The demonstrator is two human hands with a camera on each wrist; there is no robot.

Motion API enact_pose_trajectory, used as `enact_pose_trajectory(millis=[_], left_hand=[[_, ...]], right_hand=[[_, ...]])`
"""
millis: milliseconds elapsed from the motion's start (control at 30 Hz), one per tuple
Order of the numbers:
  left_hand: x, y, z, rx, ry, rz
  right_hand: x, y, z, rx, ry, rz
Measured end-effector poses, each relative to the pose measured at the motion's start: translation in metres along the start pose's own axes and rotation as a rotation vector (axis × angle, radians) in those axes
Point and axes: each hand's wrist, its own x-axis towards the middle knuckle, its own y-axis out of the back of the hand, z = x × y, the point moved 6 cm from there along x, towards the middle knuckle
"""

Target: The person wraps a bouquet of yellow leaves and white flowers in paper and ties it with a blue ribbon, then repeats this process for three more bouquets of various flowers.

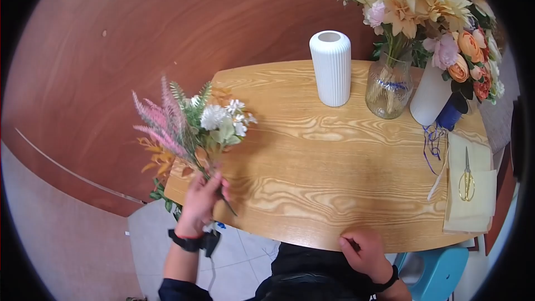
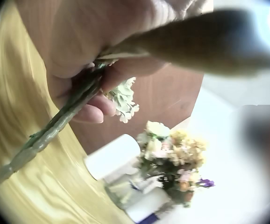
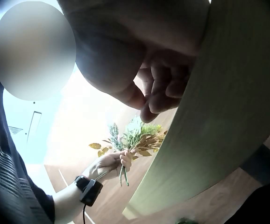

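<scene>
My left hand [image 1: 202, 196] grips the stems of a mixed bunch of flowers [image 1: 214, 117] above the table's left side. Pink plumes, white blossoms, green fern and orange leaves fan out beyond the fingers. In the left wrist view the green stems [image 2: 55, 126] come out below the curled fingers, and one thick stem end points down over the wood. My right hand [image 1: 365, 252] rests at the table's front edge, holding nothing. From the right wrist view its fingers [image 3: 160, 95] are loosely curled beside the edge.
A white ribbed vase [image 1: 330, 72] stands at the back of the wooden table [image 1: 334, 189]. Right of it are a glass vase [image 1: 388, 92] with flowers, another white vase [image 1: 429, 97], and a blue ribbon spool [image 1: 451, 112]. Gold-handled scissors [image 1: 467, 181] lie on folded cloth. A blue stool [image 1: 440, 272] stands below.
</scene>
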Motion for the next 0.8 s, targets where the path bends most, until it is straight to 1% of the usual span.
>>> enact_pose_trajectory(millis=[33, 100, 133, 167, 267, 300, 400, 433, 467, 533, 633, 733, 800], left_hand=[[0.019, 0.018, 0.005, 0.071, -0.047, 0.030], [0.058, 0.050, 0.028, 0.473, -0.237, 0.132], [0.075, 0.064, 0.039, 0.628, -0.244, 0.242], [0.099, 0.082, 0.045, 0.771, -0.418, 0.326], [0.123, 0.075, 0.073, 1.073, -0.642, 0.454], [0.136, 0.077, 0.072, 1.076, -0.632, 0.484], [0.165, 0.067, 0.059, 1.042, -0.693, 0.489], [0.178, 0.066, 0.047, 1.036, -0.633, 0.465], [0.192, 0.068, 0.030, 1.042, -0.476, 0.370], [0.207, 0.064, -0.001, 1.200, -0.366, 0.217], [0.204, 0.060, -0.012, 1.246, -0.300, 0.145], [0.185, 0.055, 0.000, 1.338, -0.320, 0.123], [0.175, 0.061, 0.003, 1.335, -0.239, 0.072]], right_hand=[[-0.002, 0.002, 0.001, 0.006, 0.001, 0.015], [-0.005, 0.005, 0.004, 0.003, 0.024, 0.053], [-0.006, 0.004, 0.005, -0.005, 0.047, 0.073], [-0.007, 0.003, 0.006, -0.013, 0.070, 0.093], [-0.010, -0.001, 0.007, -0.126, 0.210, 0.149], [-0.011, -0.001, 0.007, -0.133, 0.222, 0.165], [-0.012, 0.000, 0.005, -0.151, 0.238, 0.206], [-0.011, 0.001, 0.004, -0.146, 0.230, 0.208], [-0.011, 0.002, 0.004, -0.139, 0.221, 0.206], [-0.011, 0.000, 0.008, -0.130, 0.224, 0.198], [-0.009, 0.001, 0.009, -0.124, 0.204, 0.183], [-0.007, 0.001, 0.007, -0.128, 0.180, 0.159], [-0.004, 0.002, 0.006, -0.124, 0.173, 0.153]])
